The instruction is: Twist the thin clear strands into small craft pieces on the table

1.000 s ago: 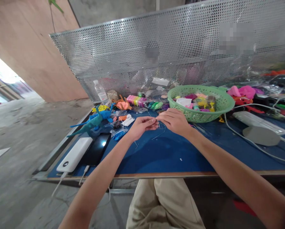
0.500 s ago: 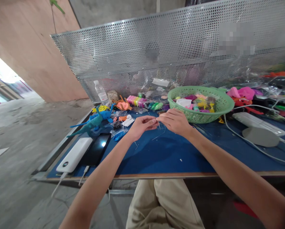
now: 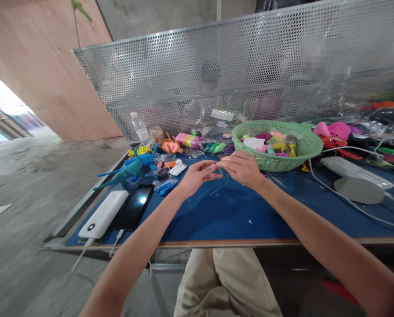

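Note:
Over the middle of the blue table (image 3: 217, 220), my left hand (image 3: 200, 175) and my right hand (image 3: 241, 168) meet at the fingertips. Both are closed in a pinch on something too small to make out. A thin wire (image 3: 220, 189) shows just below the fingers. Right behind my right hand is a green basket (image 3: 276, 164) with colourful clay pieces. To the left of my left hand lie white clay (image 3: 177, 167) and a blue piece in a clear bag (image 3: 165, 188).
At the left are a teal dinosaur figure (image 3: 127, 173), a white power bank (image 3: 103, 214) and a black phone (image 3: 135, 207). A bottle (image 3: 139, 127) stands behind. A grey disc (image 3: 358, 190) and white cable lie at the right. Perforated metal (image 3: 170, 70) rises at the back.
The fingers of my left hand have spread slightly below the pinch. My right hand has barely shifted. The objects on the table have not moved.

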`<move>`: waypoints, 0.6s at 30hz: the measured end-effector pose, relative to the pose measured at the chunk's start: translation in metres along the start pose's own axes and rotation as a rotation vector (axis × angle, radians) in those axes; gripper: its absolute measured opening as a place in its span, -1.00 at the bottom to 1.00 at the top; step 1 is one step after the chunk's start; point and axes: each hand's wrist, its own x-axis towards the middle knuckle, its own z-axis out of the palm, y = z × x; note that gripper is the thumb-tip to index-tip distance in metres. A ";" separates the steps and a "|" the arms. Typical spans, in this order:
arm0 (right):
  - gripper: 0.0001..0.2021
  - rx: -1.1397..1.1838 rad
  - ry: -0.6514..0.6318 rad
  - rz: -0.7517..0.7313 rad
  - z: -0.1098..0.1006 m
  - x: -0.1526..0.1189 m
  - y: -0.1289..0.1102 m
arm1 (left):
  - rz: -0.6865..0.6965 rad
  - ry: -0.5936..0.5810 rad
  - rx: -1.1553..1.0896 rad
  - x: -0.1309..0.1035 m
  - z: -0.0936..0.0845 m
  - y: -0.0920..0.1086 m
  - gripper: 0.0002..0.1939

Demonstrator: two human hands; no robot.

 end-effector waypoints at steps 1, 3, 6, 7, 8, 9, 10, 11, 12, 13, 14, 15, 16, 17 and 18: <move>-0.86 0.011 -0.002 0.010 0.001 -0.001 0.001 | 0.004 0.009 -0.014 0.000 0.000 0.000 -0.68; -0.85 0.035 -0.003 0.026 0.002 -0.003 0.002 | 0.011 0.023 -0.033 0.000 0.000 -0.001 -0.70; -0.85 0.073 -0.007 0.050 0.004 -0.004 0.002 | 0.001 0.006 -0.069 0.000 0.000 0.000 -0.69; -0.85 0.087 -0.007 0.058 0.005 -0.004 0.001 | -0.001 -0.004 -0.080 0.000 0.000 0.000 -0.69; -0.85 0.105 -0.009 0.070 0.005 -0.003 0.000 | 0.001 -0.011 -0.085 0.000 0.000 0.001 -0.69; -0.85 0.129 -0.013 0.086 0.004 -0.002 -0.001 | 0.009 -0.012 -0.081 0.000 0.000 0.001 -0.69; -0.85 0.159 -0.018 0.108 0.004 -0.001 -0.002 | 0.026 -0.009 -0.065 0.000 0.000 0.002 -0.70; -0.85 0.194 -0.024 0.142 0.003 0.000 -0.003 | 0.051 -0.009 -0.035 0.000 0.000 0.002 -0.71; -0.85 0.231 -0.028 0.187 0.002 0.001 -0.005 | 0.084 -0.014 0.010 0.000 0.000 0.002 -0.71; -0.86 0.269 -0.030 0.242 0.002 0.002 -0.006 | 0.124 -0.024 0.068 -0.001 0.000 0.003 -0.70; -0.86 0.302 -0.030 0.300 0.001 0.003 -0.007 | 0.166 -0.038 0.138 -0.002 0.000 0.003 -0.68; -0.85 0.329 -0.031 0.356 0.000 0.004 -0.007 | 0.207 -0.055 0.220 -0.003 0.000 0.004 -0.65; -0.85 0.350 -0.038 0.406 -0.001 0.005 -0.008 | 0.252 -0.068 0.314 -0.004 0.000 0.004 -0.63; -0.85 0.367 -0.054 0.448 -0.002 0.005 -0.008 | 0.299 -0.072 0.413 -0.005 0.000 0.004 -0.61; -0.85 0.383 -0.079 0.480 -0.003 0.005 -0.008 | 0.345 -0.067 0.510 -0.006 0.001 0.004 -0.61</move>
